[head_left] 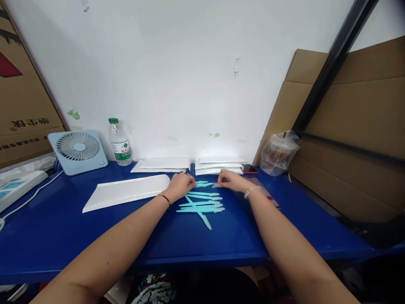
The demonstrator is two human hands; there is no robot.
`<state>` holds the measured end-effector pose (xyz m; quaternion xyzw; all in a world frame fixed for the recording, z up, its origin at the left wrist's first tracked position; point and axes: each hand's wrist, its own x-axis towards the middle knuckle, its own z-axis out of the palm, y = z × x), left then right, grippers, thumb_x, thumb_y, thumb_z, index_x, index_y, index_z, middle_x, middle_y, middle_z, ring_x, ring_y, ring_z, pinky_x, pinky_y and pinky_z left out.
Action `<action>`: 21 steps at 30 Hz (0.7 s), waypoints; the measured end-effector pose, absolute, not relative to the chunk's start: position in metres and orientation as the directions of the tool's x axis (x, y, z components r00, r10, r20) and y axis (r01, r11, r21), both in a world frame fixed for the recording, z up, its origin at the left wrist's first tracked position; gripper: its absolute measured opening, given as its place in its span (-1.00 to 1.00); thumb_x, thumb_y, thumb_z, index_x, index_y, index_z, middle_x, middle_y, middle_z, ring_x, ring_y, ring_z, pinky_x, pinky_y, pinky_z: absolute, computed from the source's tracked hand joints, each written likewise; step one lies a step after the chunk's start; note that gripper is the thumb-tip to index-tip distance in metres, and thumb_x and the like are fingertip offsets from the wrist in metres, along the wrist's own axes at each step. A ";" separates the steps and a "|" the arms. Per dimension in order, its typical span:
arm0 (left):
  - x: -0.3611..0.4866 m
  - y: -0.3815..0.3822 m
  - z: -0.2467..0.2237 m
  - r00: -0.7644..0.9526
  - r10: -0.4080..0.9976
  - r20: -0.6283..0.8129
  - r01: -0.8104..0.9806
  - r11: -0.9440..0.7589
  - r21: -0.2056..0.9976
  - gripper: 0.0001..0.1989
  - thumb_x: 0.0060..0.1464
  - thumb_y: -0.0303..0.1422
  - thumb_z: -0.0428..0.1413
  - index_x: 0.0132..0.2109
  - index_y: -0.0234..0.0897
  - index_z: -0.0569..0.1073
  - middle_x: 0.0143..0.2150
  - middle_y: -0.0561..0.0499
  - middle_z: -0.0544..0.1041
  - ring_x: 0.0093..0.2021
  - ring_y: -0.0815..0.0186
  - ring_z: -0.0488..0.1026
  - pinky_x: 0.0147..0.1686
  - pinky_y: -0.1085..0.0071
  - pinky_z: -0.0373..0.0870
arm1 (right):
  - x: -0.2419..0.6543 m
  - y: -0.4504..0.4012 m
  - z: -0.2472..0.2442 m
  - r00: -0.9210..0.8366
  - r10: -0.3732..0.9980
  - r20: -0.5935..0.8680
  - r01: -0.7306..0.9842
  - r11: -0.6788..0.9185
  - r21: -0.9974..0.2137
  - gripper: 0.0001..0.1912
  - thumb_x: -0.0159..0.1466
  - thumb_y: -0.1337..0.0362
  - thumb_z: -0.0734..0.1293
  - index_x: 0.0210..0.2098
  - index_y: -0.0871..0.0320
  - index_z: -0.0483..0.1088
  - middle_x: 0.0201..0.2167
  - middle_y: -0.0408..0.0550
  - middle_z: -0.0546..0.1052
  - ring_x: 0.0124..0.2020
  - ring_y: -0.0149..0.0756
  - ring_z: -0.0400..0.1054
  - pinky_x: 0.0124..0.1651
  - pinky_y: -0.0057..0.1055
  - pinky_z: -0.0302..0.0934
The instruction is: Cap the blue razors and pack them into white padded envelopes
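Head view: both forearms reaching forward over glossy blue tabletop (63, 236). Left hand (181, 185) curled loosely, fingertips pinching the left end of a slim turquoise plastic tool with clear cap (206, 184); right hand (230, 180) likewise curled, fingertips closing on the capped right end. Long axis running left to right, spanning the gap between both hands, equally near to each. Just nearer the body, touching one another, a loose pile of identical turquoise plastic tools (201, 205), mostly parallel, one crossing diagonally. Long white padded mailer (126, 192) lying left of the left hand. Farther back by the wall, two stacks of white mailers (218, 165).
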<state>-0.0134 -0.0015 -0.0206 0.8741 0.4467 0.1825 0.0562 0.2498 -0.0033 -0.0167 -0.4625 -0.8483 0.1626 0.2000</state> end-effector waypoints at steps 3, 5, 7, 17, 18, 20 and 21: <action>-0.021 0.006 -0.022 0.490 0.836 0.247 0.795 -0.544 0.267 -0.82 0.07 -0.25 0.04 -0.32 -0.15 0.53 -0.31 0.08 0.56 -0.24 0.26 0.44 -0.26 0.41 0.23 | 0.256 -0.003 -0.016 -0.409 0.893 0.189 0.773 0.449 -0.449 -0.92 0.07 0.29 0.39 -0.46 0.19 0.45 -0.39 -0.11 0.35 -0.38 -0.36 0.26 -0.31 -0.46 0.13; -0.024 0.008 -0.023 0.486 0.833 0.264 0.793 -0.547 0.267 -0.82 0.05 -0.23 0.06 -0.24 -0.12 0.52 -0.29 0.09 0.55 -0.22 0.26 0.44 -0.25 0.41 0.23 | 0.256 -0.005 -0.014 -0.399 0.896 0.194 0.779 0.443 -0.444 -0.88 0.06 0.25 0.40 -0.43 0.18 0.47 -0.38 -0.10 0.36 -0.38 -0.35 0.26 -0.32 -0.46 0.13; -0.024 0.006 -0.023 0.487 0.822 0.296 0.788 -0.560 0.257 -0.80 0.03 -0.23 0.08 -0.18 -0.11 0.50 -0.27 0.08 0.53 -0.19 0.25 0.42 -0.24 0.40 0.22 | 0.251 -0.010 -0.011 -0.456 0.875 0.161 0.746 0.475 -0.467 -0.83 0.08 0.20 0.39 -0.38 0.17 0.48 -0.36 -0.09 0.37 -0.36 -0.35 0.27 -0.32 -0.46 0.14; -0.012 -0.013 -0.015 0.665 0.716 0.214 0.671 -0.698 0.251 -0.79 0.04 -0.16 0.08 -0.34 -0.17 0.52 -0.37 0.08 0.55 -0.27 0.28 0.43 -0.31 0.44 0.18 | 0.233 -0.018 -0.010 -0.591 0.806 0.024 0.717 0.539 -0.443 -0.86 0.10 0.23 0.37 -0.43 0.20 0.46 -0.34 -0.08 0.37 -0.40 -0.39 0.26 -0.36 -0.49 0.14; -0.013 -0.011 -0.015 0.654 0.725 0.216 0.683 -0.689 0.245 -0.80 0.04 -0.18 0.09 -0.35 -0.18 0.52 -0.38 0.08 0.55 -0.28 0.28 0.44 -0.32 0.44 0.18 | 0.235 -0.017 -0.011 -0.585 0.810 0.044 0.718 0.542 -0.436 -0.88 0.10 0.26 0.36 -0.43 0.20 0.45 -0.34 -0.08 0.37 -0.39 -0.39 0.26 -0.36 -0.49 0.14; -0.017 -0.005 -0.016 0.605 0.763 0.225 0.721 -0.646 0.251 -0.81 0.02 -0.18 0.10 -0.37 -0.17 0.52 -0.38 0.08 0.55 -0.30 0.28 0.44 -0.35 0.45 0.18 | 0.242 -0.013 -0.012 -0.551 0.829 0.095 0.736 0.537 -0.413 -0.93 0.09 0.31 0.36 -0.44 0.20 0.44 -0.35 -0.09 0.37 -0.38 -0.38 0.26 -0.33 -0.49 0.13; -0.020 -0.001 -0.016 0.567 0.792 0.225 0.745 -0.610 0.269 -0.81 0.01 -0.17 0.10 -0.37 -0.16 0.52 -0.37 0.08 0.55 -0.30 0.28 0.44 -0.36 0.45 0.18 | 0.245 -0.011 -0.011 -0.522 0.845 0.120 0.754 0.522 -0.399 -0.94 0.09 0.32 0.36 -0.45 0.20 0.44 -0.37 -0.09 0.38 -0.37 -0.37 0.27 -0.33 -0.49 0.13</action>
